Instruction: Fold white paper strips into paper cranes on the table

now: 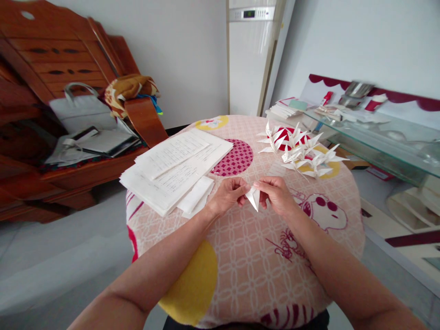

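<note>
A small folded white paper is pinched between both hands over the middle of the table, its pointed end toward me. My left hand grips its left edge with thumb and forefinger. On the other side, my right hand holds the upper right edge, fingers curled. Fingertips cover the top of the paper. Beyond my right hand, several white origami cranes stand grouped on the cloth. Just left of my left hand lie small cut paper sheets, beside a stack of written papers.
A patterned cloth covers the round table. To the right stands a glass-topped cabinet with a metal pot and cups. On the left, a wooden bench holds a grey bag. A white air conditioner stands behind.
</note>
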Action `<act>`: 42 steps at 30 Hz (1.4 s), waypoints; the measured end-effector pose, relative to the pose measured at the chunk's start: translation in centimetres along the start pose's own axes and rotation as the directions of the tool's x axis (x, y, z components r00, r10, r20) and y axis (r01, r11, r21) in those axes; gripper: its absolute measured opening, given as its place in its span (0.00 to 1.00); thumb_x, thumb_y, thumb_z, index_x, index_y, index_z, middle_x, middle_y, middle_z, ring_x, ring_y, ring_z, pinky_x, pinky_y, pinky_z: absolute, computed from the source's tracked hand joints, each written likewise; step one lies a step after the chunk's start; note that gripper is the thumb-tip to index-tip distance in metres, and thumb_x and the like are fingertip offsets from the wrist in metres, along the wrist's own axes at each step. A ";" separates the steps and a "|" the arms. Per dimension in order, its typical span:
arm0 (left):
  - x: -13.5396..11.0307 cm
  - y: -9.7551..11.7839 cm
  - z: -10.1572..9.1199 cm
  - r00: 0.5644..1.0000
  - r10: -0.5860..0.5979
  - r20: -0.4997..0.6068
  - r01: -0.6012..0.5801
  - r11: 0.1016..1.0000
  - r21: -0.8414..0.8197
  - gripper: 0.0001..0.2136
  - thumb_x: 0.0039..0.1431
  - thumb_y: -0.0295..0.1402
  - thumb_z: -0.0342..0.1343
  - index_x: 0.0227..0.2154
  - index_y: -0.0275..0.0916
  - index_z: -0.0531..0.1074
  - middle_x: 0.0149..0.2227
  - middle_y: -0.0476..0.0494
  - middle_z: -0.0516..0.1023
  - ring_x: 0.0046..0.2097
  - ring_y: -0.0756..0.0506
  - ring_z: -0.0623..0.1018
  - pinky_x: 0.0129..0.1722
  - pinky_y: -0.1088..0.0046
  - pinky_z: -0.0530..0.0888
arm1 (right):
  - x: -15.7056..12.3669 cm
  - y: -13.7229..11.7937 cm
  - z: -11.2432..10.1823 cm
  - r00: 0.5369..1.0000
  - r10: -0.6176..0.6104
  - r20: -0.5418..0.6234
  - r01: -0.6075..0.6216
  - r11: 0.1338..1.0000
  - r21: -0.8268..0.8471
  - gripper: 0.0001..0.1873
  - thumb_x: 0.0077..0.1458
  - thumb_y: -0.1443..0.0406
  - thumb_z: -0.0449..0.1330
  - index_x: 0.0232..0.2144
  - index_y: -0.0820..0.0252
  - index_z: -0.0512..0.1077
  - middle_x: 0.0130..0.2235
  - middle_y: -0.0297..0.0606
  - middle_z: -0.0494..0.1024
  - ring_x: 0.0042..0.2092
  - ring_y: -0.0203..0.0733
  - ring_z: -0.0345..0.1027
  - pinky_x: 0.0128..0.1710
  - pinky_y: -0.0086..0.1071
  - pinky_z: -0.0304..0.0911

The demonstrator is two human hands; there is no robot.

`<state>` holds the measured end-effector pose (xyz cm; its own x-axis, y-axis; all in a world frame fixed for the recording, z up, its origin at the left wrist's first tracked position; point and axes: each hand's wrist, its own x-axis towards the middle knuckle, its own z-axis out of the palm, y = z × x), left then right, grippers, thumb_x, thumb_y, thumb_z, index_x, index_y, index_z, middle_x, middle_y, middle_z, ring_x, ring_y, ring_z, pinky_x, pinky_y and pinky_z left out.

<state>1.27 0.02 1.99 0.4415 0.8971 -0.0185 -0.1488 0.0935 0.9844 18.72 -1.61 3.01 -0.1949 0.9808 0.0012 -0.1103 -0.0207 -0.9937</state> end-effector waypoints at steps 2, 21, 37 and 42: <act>0.1 0.1 -0.5 1.000 -0.005 0.015 0.005 1.000 0.007 0.21 0.50 0.50 0.68 0.26 0.35 0.71 0.21 0.49 0.75 0.21 0.53 0.73 0.21 0.80 0.71 | 0.2 0.2 -0.3 1.000 0.009 -0.002 -0.009 0.999 -0.034 0.20 0.48 0.52 0.68 0.18 0.61 0.71 0.16 0.33 0.72 0.14 0.33 0.61 0.10 0.25 0.55; 0.2 0.4 -1.1 0.978 0.066 -0.195 -0.063 0.998 0.020 0.17 0.45 0.43 0.71 0.32 0.34 0.81 0.29 0.44 0.82 0.27 0.51 0.78 0.28 0.77 0.77 | 0.7 0.6 -0.5 0.999 -0.030 0.036 0.032 0.997 -0.068 0.30 0.43 0.57 0.74 0.48 0.63 0.76 0.25 0.32 0.79 0.23 0.36 0.69 0.23 0.30 0.68; 0.0 0.2 -0.3 0.950 0.162 -0.268 -0.127 0.981 0.144 0.17 0.48 0.41 0.69 0.35 0.32 0.82 0.29 0.44 0.82 0.27 0.50 0.79 0.28 0.76 0.79 | 0.6 1.6 -0.6 0.979 -0.201 -0.032 0.180 0.926 -0.330 0.35 0.47 0.59 0.70 0.56 0.65 0.71 0.32 0.35 0.79 0.29 0.37 0.71 0.29 0.31 0.66; -0.1 0.3 -0.2 0.951 0.164 -0.264 -0.121 0.978 0.170 0.15 0.50 0.40 0.68 0.36 0.33 0.82 0.30 0.44 0.83 0.28 0.49 0.80 0.29 0.76 0.79 | 0.6 1.7 -0.5 0.975 -0.221 -0.026 0.200 0.922 -0.331 0.31 0.49 0.61 0.68 0.55 0.64 0.72 0.31 0.34 0.79 0.27 0.36 0.70 0.28 0.30 0.65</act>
<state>1.04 0.07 2.23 0.1621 0.9819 0.0977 -0.0485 -0.0909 0.9947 18.88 -0.95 1.28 -0.1400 0.9660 0.2175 0.1814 0.2409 -0.9534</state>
